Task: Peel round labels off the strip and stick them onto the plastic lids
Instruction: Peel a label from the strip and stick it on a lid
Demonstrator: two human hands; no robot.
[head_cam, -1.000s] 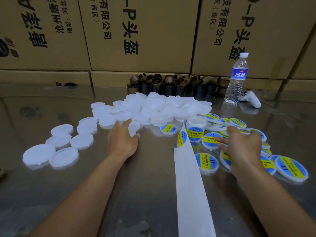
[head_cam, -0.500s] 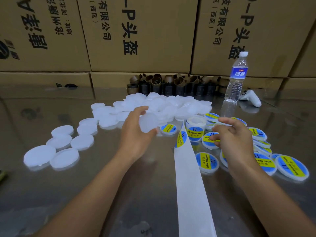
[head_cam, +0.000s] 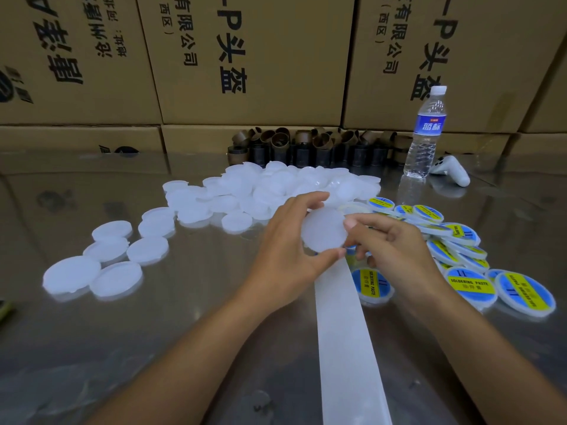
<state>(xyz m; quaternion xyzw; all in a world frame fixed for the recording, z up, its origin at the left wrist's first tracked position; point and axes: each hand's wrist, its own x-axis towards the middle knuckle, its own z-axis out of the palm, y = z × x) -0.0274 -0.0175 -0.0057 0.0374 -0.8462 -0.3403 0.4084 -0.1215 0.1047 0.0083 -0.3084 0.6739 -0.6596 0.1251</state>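
While left hand [head_cam: 285, 256] pinches blank lid [head_cam: 323, 230] over strip [head_cam: 343, 332], right hand [head_cam: 395, 243], fingers curled, touches its edge; grip unclear.

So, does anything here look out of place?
Nothing spilled or broken. The labelled lids on the right lie in an overlapping heap, some tilted, and a white handset sits oddly beside the upright water bottle.

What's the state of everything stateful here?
Translucent white round plastic lid: lifted, unlabelled.
Left hand: grips lid.
Right hand: pinches lid's right edge.
White paper strip: lying flat.
Clear plastic water bottle: upright, capped.
Blue-yellow labelled lids: piled, right.
Plain white lids: heaped, unlabelled.
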